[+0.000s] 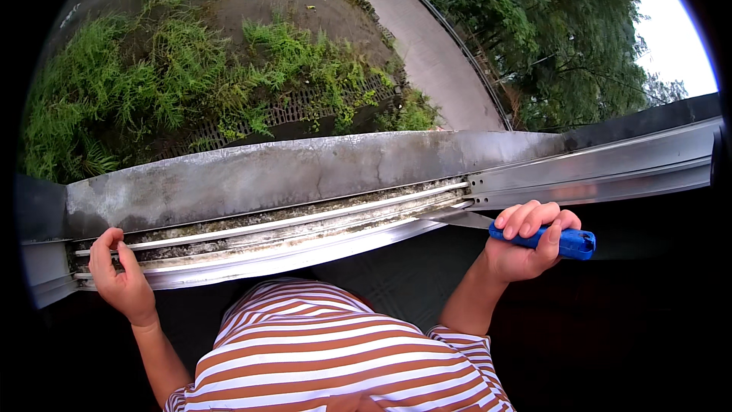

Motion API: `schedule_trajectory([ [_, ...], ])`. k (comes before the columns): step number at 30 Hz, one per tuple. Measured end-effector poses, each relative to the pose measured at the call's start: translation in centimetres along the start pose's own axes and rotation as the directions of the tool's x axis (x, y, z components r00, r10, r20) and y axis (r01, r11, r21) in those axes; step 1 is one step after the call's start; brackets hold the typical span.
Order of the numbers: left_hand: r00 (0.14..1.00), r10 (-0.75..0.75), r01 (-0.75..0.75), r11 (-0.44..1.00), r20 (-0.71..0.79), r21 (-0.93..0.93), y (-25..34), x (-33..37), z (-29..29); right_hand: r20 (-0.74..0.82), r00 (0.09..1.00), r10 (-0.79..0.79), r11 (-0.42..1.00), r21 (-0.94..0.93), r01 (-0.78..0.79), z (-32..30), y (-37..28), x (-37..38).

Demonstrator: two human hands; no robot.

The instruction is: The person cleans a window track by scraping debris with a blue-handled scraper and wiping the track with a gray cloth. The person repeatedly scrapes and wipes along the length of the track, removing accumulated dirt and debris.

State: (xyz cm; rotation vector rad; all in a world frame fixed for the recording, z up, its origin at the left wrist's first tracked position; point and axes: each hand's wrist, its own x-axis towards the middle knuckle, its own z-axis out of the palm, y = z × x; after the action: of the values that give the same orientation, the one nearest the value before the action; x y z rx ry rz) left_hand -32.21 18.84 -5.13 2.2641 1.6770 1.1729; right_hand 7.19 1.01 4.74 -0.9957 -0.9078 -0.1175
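In my right hand (534,240) is a knife (573,244) with a thick blue handle, fingers wrapped around it. Its grey blade (461,218) points left, and the tip lies over the right part of a metal window track (267,261). Dark, crumbly dirt (259,240) and pale grime line the grooves between the track's white rails. At the track's left end, my left hand (122,275) rests with bent fingers over the rails, the thumb apart from them. Nothing shows in that hand.
Beyond the track runs a stained grey outer sill (305,175). Metal frame pieces stand at the right (595,172) and left (49,267). Far below outside are green plants (145,76), a paved path (442,53) and trees (549,38). My striped shirt (328,343) is close to the track.
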Motion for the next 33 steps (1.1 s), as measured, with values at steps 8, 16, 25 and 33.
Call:
schedule_trajectory([
  [8,0.996,-0.081,0.084,0.99,0.028,-0.112,-1.6,-0.9,0.2,0.037,0.998,0.052,0.996,-0.072,-0.049,0.0,1.3,1.3],
  [16,0.987,-0.14,0.149,0.98,0.073,-0.132,-2.8,-1.4,-0.4,0.167,0.978,0.125,0.988,-0.106,-0.108,0.2,2.6,2.6],
  [25,0.982,-0.176,0.185,0.971,0.068,-0.153,-3.1,-1.6,-0.3,0.1,0.951,0.292,0.956,-0.067,-0.286,-0.1,4.3,3.6],
  [33,0.983,-0.165,0.175,0.973,0.077,-0.151,-2.9,-1.6,-0.3,0.056,0.96,0.274,0.957,-0.111,-0.267,0.9,4.3,2.9],
])
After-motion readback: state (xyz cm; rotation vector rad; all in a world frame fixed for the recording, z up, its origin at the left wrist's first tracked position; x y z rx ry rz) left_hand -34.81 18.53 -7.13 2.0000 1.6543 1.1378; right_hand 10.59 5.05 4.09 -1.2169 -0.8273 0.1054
